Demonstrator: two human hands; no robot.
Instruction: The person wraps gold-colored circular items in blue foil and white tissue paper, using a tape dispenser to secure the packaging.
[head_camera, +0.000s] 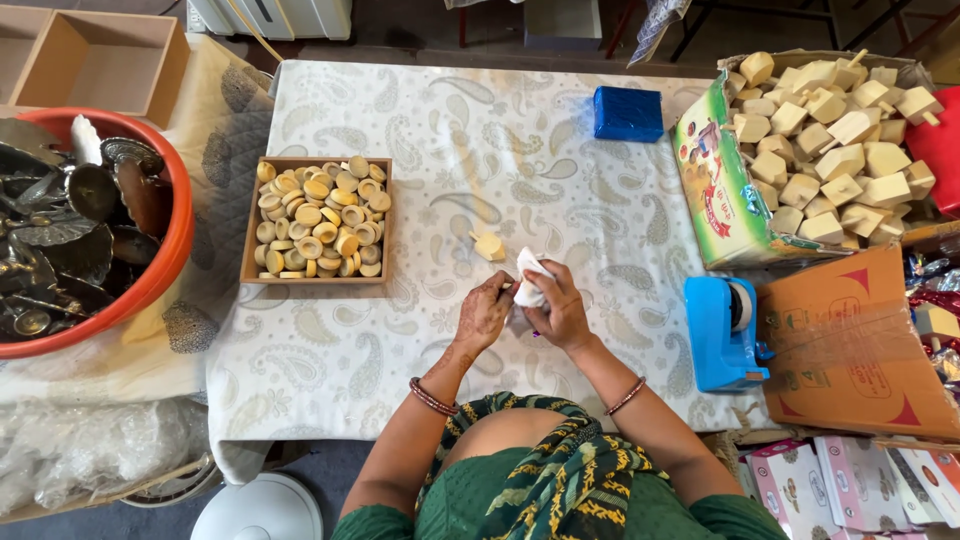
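Seen from above, at the middle of a table draped in a white paisley cloth (420, 120): left hand (484, 315) and right hand (562, 312) brought together, both sets of fingers curled shut around a piece of white tissue paper (529, 278), which pokes up between them at the hands' 12 o'clock; something small seems wrapped inside it, though hidden by the fingers. Just beyond the hands, at about 11 o'clock, one small pale wooden block (489, 246) lying alone on the cloth, apart from the paper. Farther out at 10 o'clock, a shallow wooden tray (250, 230) packed with round wooden discs (320, 215). At far 9 o'clock, off the table's edge, an orange tub (172, 250) heaped with dark metal pieces (60, 230). At 1 o'clock, near the table's far edge, a blue wrapped packet (628, 113). At 2 o'clock, an open green carton (708, 180) piled with pale wooden cubes with pegs (830, 140). At 3 o'clock, a blue tape dispenser (722, 335) just beside a flat brown cardboard box (850, 350). Bangles on both wrists, a green patterned scarf at 6 o'clock.
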